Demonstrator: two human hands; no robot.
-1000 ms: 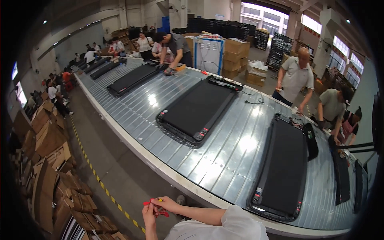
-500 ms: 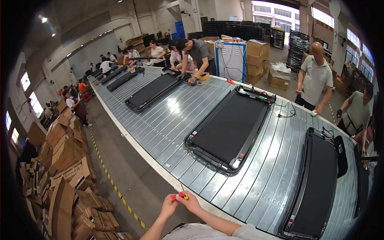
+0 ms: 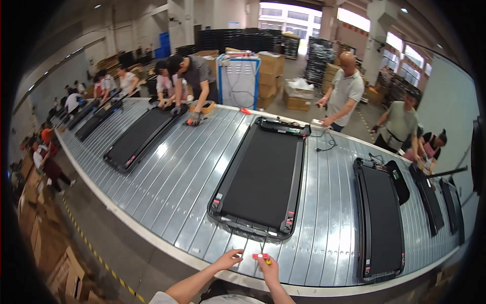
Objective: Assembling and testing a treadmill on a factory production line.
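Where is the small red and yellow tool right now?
In the head view, low and centre, the red and yellow tool sits in the right hand over the slatted conveyor, just before the near end of the black treadmill deck.

On the slatted metal tabletop in front of me I count at least six flat black treadmill bases, the nearest one just beyond my two hands, left and right. One small red-and-yellow tool sits at my right fingers. Across the line I see about seven other people.
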